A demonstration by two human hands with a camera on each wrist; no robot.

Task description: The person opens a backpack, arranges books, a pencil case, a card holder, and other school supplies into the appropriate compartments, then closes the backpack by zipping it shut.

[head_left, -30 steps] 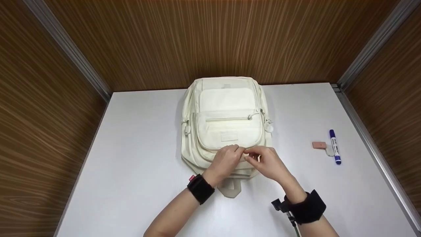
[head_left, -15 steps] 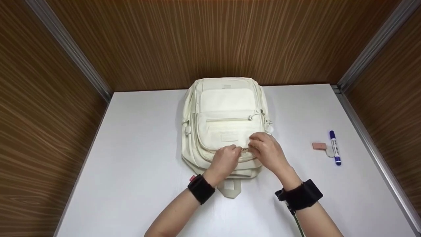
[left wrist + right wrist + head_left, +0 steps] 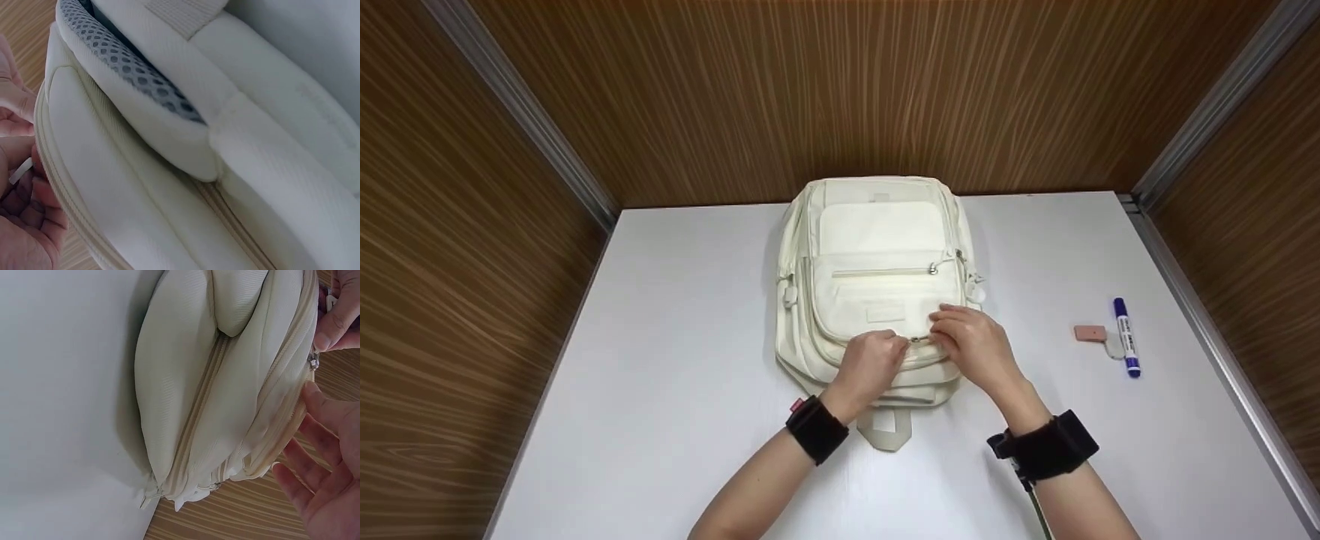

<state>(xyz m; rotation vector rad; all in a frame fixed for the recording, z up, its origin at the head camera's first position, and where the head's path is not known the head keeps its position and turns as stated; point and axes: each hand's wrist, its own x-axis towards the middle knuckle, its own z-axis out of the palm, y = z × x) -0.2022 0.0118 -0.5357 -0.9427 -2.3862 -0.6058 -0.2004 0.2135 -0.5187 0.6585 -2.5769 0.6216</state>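
Note:
A cream backpack [image 3: 877, 225] lies on the white table with its front pockets up. At the lower edge of its front pocket, my left hand [image 3: 873, 364] pinches a zipper pull [image 3: 21, 170], whose pale tab shows between the fingers in the left wrist view. The metal zipper slider [image 3: 314, 360] sits just beside that hand's thumb. My right hand [image 3: 979, 346] holds the pocket edge right of the slider, thumb on the zipper seam and fingers spread over the pocket's front. Its fingertips are partly hidden behind the fabric in the right wrist view.
To the right on the table [image 3: 675, 337] lie a blue-capped marker [image 3: 1126, 337] and a pink block [image 3: 1090, 333] with a pale piece [image 3: 1114, 346] beside it. Wood-grain panels [image 3: 840, 97] enclose the back and sides. A carry loop [image 3: 885, 439] points toward the front.
My right hand has moved from close against the left hand up and right onto the pocket edge, uncovering the slider. My left hand stays nearly in place, and the backpack has barely moved.

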